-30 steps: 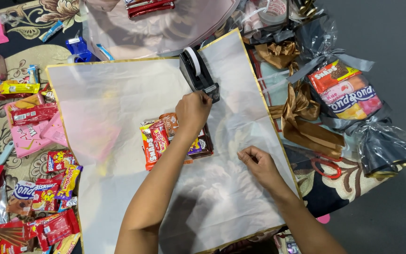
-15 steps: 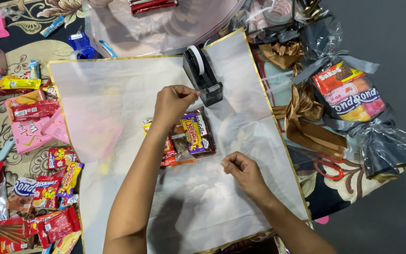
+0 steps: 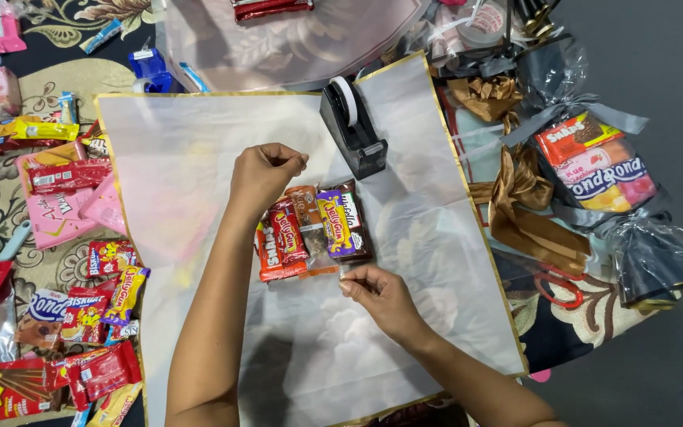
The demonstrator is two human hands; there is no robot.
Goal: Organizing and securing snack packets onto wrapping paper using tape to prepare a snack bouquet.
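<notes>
Left hand [image 3: 262,172] is pinching something tiny near the tape dispenser [image 3: 353,126]; right hand [image 3: 381,294] is pinching the snack bundle's [image 3: 314,229] lower edge, steadying it mid-sheet [image 3: 199,158].

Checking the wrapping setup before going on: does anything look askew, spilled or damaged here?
Nothing looks damaged. The snack bundle sits centred on the translucent sheet; loose snack packets lie scattered beside its left edge, unsorted rather than spilled.
</notes>
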